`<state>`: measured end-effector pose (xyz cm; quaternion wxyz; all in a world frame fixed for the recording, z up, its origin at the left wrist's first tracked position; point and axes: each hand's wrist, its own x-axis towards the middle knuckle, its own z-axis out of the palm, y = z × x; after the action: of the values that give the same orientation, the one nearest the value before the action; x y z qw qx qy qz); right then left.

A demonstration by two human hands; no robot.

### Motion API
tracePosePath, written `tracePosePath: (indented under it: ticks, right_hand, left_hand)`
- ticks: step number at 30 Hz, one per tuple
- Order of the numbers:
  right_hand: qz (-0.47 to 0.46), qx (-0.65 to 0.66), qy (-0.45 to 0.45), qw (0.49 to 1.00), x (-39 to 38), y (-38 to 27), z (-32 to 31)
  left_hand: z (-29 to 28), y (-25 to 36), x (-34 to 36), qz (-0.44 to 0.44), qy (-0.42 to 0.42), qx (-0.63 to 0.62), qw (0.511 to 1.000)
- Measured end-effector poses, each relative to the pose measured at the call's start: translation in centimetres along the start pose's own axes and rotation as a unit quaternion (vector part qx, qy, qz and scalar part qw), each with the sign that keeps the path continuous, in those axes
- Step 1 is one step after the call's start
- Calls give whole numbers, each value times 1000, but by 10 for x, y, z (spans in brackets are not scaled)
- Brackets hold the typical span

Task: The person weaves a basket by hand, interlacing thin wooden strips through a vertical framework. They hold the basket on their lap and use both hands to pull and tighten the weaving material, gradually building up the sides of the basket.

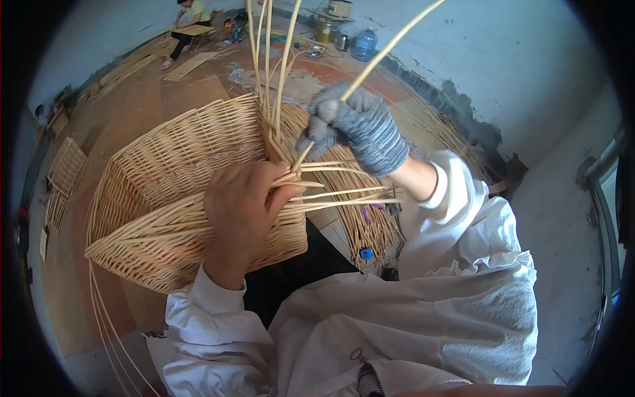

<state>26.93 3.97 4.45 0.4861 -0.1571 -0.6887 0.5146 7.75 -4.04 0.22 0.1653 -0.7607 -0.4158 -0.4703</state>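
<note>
A half-woven wicker basket (178, 159) rests across my lap, pale brown, with long loose canes rising from its far right corner and others sticking out to the right and down at the left. My bare left hand (245, 205) grips the woven rim at the near right corner, thumb and fingers pressed on the canes. My right hand (347, 129), in a grey knitted glove, is closed on a long cane (393, 49) that slants up to the right from that corner.
A person (192, 26) sits at the far left with a woven panel. Other panels (66, 165) lie at left. Bundled canes (357, 231) lie beside the basket at right. A blue water jug (364, 45) and containers stand along the back wall. A metal frame (602, 205) edges the right.
</note>
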Motion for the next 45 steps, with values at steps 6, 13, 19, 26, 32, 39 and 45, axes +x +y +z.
tracePosePath:
  ticks: [6, 13, 19, 26, 32, 39, 45]
  right_hand:
    - [230, -556, -195, 775, 67, -57, 65]
    - [190, -520, -276, 786, 65, -71, 99]
    - [90, -431, -318, 840, 63, -125, 101]
    - [-73, 91, -247, 962, 149, -108, 68]
    - [34, -71, 31, 996, 97, 62, 24]
    - [-407, -386, -204, 802, 46, 72, 80]
    - [-389, -350, -210, 826, 54, 87, 79]
  left_hand:
    - [9, 10, 0, 66, 53, -21, 996]
    - [-56, 12, -11, -270, -39, -154, 950]
    - [-107, -3, -33, -330, -233, -356, 843]
    - [-148, -56, -52, -481, -315, -353, 738]
    - [-135, -85, -15, -566, -407, -296, 652]
    - [-120, -69, -3, -554, -417, -272, 667]
    - [-99, -70, 2, -585, -176, -460, 644]
